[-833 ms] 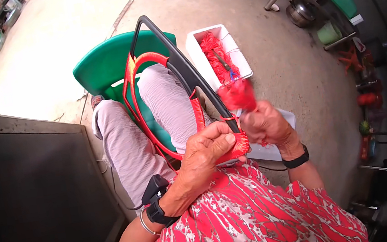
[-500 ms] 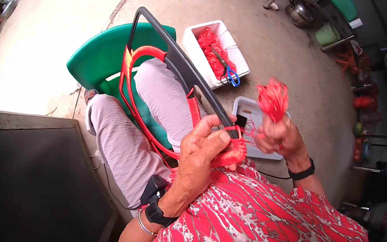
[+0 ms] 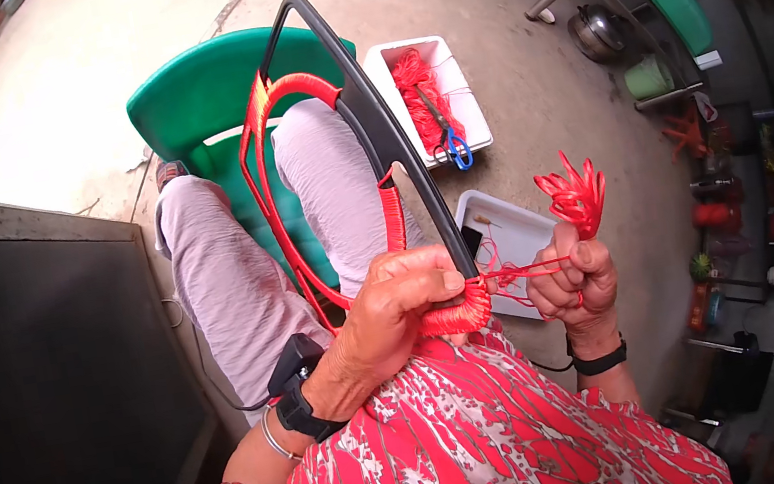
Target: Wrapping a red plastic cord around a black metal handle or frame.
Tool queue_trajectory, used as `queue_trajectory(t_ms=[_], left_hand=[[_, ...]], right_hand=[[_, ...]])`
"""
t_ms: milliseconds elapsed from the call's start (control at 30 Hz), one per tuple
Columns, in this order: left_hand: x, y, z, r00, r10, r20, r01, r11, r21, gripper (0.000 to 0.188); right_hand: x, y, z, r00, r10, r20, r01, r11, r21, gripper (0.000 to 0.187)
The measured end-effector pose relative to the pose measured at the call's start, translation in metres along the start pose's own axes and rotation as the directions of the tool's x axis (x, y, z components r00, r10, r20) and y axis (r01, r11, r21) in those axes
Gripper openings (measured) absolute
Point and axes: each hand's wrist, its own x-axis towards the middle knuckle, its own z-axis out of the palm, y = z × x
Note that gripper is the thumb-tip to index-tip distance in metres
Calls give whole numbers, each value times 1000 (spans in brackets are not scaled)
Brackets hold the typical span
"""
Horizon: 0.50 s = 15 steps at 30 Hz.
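A black frame [image 3: 383, 138] with curved bars, partly wound with red cord, leans across my lap. My left hand [image 3: 404, 298] is closed around its near end, thumb on top, beside a tightly wrapped red section [image 3: 459, 316]. Off to the right, my right hand [image 3: 573, 285] is closed on a looped bundle of red cord [image 3: 578, 199] that sticks up above the fist. Thin red strands stretch between this hand and the wrapped end of the frame. A red-wound hoop [image 3: 266, 215] on the frame curves over my legs.
A green plastic chair [image 3: 167, 99] stands before my knees. To its right, a white foam box [image 3: 483, 130] holds red cord and blue-handled scissors [image 3: 461, 151]. A pale tray [image 3: 531, 224] with a dark item lies nearer. A dark panel [image 3: 48, 336] rises at left.
My right hand has pulled slightly right, and the strands to the frame now run taut. The cord bundle has swung right. My left hand keeps its grip on the frame.
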Motion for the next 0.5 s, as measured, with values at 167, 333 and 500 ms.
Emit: queue_trajectory(t_ms=[167, 333, 500], left_hand=[[0, -8, -4, 998, -60, 29, 59, 998, 30, 15], [-1, -2, 0, 991, -95, 91, 81, 986, 148, 28], [1, 6, 5, 952, -174, 251, 165, 985, 56, 39]], right_hand=[[1, 0, -5, 998, -49, -29, 50, 998, 36, 30], [7, 5, 15, 980, -143, -138, 129, 986, -106, 32], [9, 7, 25, 958, -261, -119, 249, 962, -108, 34]])
